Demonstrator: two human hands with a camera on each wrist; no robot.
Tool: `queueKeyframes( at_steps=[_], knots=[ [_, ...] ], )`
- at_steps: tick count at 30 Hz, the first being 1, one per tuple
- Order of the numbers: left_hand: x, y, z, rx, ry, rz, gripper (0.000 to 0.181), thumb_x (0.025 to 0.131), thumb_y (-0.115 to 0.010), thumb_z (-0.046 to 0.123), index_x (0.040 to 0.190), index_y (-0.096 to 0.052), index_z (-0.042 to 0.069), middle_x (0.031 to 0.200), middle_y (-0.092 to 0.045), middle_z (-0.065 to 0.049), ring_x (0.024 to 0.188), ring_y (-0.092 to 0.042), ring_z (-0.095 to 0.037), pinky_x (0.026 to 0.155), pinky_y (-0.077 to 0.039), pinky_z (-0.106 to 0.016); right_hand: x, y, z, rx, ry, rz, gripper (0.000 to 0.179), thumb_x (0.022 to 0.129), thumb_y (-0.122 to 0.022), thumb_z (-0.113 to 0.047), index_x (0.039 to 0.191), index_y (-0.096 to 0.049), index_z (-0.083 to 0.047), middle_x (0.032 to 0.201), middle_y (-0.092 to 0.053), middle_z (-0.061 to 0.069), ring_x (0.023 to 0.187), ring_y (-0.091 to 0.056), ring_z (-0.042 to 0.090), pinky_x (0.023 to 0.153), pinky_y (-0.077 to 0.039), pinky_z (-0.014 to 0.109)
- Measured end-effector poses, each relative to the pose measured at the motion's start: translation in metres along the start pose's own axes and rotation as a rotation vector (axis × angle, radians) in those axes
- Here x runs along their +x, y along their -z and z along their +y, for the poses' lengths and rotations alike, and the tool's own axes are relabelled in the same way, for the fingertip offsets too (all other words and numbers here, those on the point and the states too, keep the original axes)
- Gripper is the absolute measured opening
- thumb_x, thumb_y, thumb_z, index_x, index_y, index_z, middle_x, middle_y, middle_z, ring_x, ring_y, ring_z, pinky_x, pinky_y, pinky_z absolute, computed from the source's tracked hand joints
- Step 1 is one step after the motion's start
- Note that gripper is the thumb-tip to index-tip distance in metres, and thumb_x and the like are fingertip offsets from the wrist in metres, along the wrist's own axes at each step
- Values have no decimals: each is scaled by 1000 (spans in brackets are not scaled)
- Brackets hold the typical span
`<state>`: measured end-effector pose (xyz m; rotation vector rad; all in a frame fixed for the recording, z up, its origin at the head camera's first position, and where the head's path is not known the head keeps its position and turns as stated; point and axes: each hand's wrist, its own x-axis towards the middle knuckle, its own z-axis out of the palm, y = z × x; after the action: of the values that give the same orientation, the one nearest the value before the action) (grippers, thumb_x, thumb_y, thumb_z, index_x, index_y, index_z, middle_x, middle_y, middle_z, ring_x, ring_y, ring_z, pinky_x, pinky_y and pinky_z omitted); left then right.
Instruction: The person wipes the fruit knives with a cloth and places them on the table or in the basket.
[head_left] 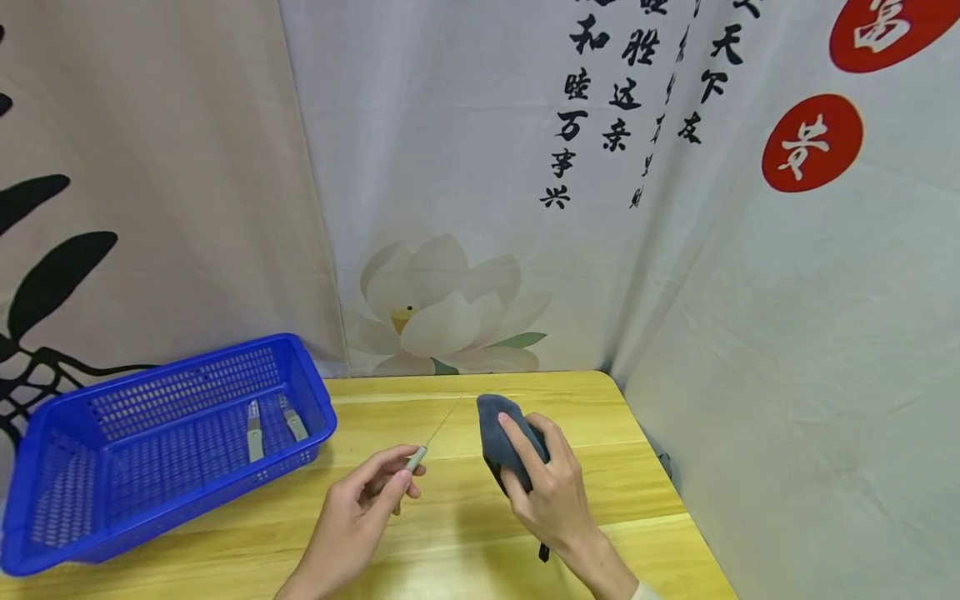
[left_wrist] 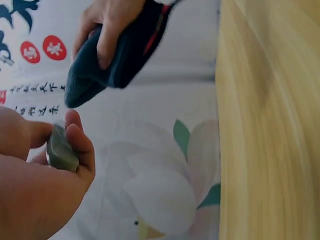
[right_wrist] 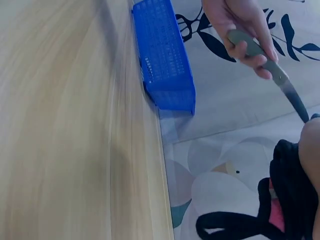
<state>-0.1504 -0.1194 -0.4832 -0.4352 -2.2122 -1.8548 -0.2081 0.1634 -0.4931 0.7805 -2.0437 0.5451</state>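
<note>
My left hand (head_left: 352,504) grips a knife by its grey-green handle (head_left: 416,459), thumb on one side and fingers curled on the other. Its thin blade points up and to the right, nearly edge-on in the head view; the right wrist view shows the blade (right_wrist: 295,100) from the side. My right hand (head_left: 557,487) holds a folded dark blue cloth (head_left: 504,437), thumb and fingers spread around it. A black loop (right_wrist: 227,222) and a pinkish-red patch show on it in the right wrist view. Blade tip and cloth are close together above the table.
A blue plastic basket (head_left: 180,512) stands on the left of the wooden table (head_left: 637,533). Inside lie two small grey-handled tools (head_left: 255,437), one beside the other. A printed curtain (head_left: 450,150) hangs behind the table and along its right side.
</note>
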Motion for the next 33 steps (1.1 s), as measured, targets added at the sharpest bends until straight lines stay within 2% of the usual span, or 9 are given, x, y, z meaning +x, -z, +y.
queueKeyframes(
  at_steps=[2,5,9,13,18,21,25,29,33],
  knots=[
    [1,-1,3,-115,130,-29,32,119,-61,21,147,-70,11,120,-81,-6,96,-78,-11,75,-65,-27,2,0,-5,7,33,9,69,88,-73,-8,157,-67,-14,131,-66,23,102,-69,30,76,-65,46],
    [3,0,6,-239,250,-62,38,121,-57,24,153,-64,5,125,-80,-9,101,-78,-17,80,-66,-27,5,1,-11,6,96,14,54,101,-65,-15,155,-69,-13,131,-67,23,104,-70,31,80,-66,47],
    [5,1,6,-333,345,-119,47,122,-53,28,160,-54,1,129,-78,-6,107,-76,-16,86,-65,-25,10,0,-18,-12,184,-1,45,117,-52,-30,155,-69,-12,132,-68,22,105,-69,29,85,-64,44],
    [7,1,5,-374,413,-160,52,123,-52,32,164,-50,0,132,-75,-6,110,-72,-15,90,-62,-24,13,-1,-24,-34,259,-49,45,120,-52,-36,157,-68,-15,134,-69,20,102,-67,27,87,-62,41],
    [6,1,3,-398,430,-181,57,124,-48,30,168,-41,-6,128,-72,-7,105,-68,-12,87,-60,-23,14,-1,-30,-74,301,-110,47,114,-66,-31,160,-65,-20,136,-69,17,102,-64,25,88,-60,38],
    [5,1,2,-416,430,-200,59,124,-46,30,168,-38,-9,125,-70,-6,101,-65,-11,85,-59,-22,14,-1,-32,-103,300,-137,62,101,-80,-26,161,-64,-22,137,-68,16,102,-64,25,87,-60,37],
    [5,0,3,-417,416,-242,57,124,-46,32,166,-42,-7,126,-70,-5,100,-62,-11,84,-57,-21,14,-1,-31,-143,277,-161,80,88,-92,-22,162,-63,-24,136,-68,16,101,-64,25,87,-60,37],
    [4,2,3,-408,393,-279,57,125,-45,32,166,-41,-6,127,-71,-4,99,-60,-11,83,-56,-20,15,-1,-27,-174,252,-159,87,82,-98,-21,161,-63,-25,134,-69,17,101,-65,26,87,-61,39],
    [4,3,2,-393,381,-298,57,125,-45,32,167,-41,-7,127,-72,-3,98,-60,-10,83,-55,-20,15,-1,-21,-191,236,-153,87,81,-97,-21,161,-63,-24,133,-70,18,100,-66,27,87,-61,40]
  ],
)
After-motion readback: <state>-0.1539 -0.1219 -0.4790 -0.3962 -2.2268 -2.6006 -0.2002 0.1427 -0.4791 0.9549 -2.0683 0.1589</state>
